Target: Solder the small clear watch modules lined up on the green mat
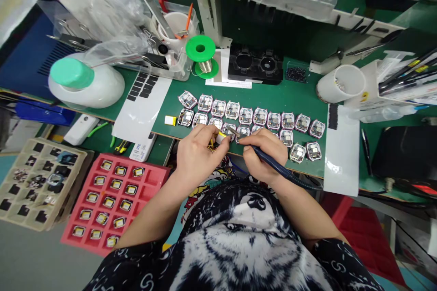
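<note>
My left hand (196,152) pinches a small battery (221,137) with yellow tape at one end, at the front edge of the green bench. In my right hand (265,152) is a soldering iron (271,163) with a dark blue handle. Its tip points left, close to the battery; whether they touch I cannot tell. Two rows of open watch cases (232,110) with circuit boards showing lie just beyond my hands, some partly hidden by my fingers. Another loose battery (170,120) with a yellow end lies left of the rows.
A green solder spool (200,49) stands behind the cases, beside a black fixture (255,64). White bottle (85,82) at left, white cup (340,83) at right. Below left, a red foam tray (150,177) holds several small yellow-and-silver pieces, next to a beige compartment tray (20,225).
</note>
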`<state>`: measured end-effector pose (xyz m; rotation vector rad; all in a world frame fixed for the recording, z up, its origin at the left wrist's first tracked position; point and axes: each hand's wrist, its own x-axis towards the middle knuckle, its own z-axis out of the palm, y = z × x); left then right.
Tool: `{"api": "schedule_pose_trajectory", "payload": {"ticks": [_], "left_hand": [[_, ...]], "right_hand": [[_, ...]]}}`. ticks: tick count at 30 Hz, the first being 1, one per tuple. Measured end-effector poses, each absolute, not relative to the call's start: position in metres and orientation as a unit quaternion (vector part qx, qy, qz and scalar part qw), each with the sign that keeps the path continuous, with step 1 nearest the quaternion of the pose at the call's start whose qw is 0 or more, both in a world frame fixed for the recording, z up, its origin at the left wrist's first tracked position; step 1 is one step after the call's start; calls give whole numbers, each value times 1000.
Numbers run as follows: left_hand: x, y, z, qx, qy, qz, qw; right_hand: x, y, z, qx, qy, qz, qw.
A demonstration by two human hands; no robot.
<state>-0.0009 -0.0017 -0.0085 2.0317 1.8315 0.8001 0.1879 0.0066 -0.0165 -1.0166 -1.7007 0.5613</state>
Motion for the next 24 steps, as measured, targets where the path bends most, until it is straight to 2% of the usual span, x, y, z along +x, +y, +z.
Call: {"api": "schedule_pose_trajectory", "payload": {"ticks": [24], "left_hand": [[0, -2, -10, 696, 635, 303, 147]], "right_hand": [[190, 5, -19, -407, -706, 239, 528]]}}
